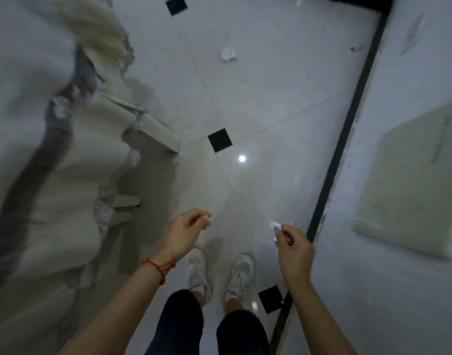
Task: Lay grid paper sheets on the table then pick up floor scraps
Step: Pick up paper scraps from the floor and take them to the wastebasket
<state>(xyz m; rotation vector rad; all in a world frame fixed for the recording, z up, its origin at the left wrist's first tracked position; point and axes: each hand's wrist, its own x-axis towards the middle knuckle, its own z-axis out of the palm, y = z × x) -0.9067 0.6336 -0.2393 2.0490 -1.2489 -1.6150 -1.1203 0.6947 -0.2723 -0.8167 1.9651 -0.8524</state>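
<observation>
Standing on tiled floor (283, 80), looking down. Draped fabric (53, 155) lying out beyond left hand (186, 233), fingers loosely curled, holding nothing visible. Right hand (294, 248) pinching small white scrap (275, 226). Crumpled paper scrap (229, 54) lying well ahead of both hands, roughly between them; neither clearly nearer; no clear long axis.

I stand on the tiled floor (271, 103), my 2 shoes (198, 272) below my hands. My left hand (186, 233) hangs left of my right hand (294, 248), which pinches a paper scrap (275, 226). Another scrap (229, 54) lies on the floor well ahead. Stacked boards (66, 175) line my left; a wall (399, 226) runs along my right.
</observation>
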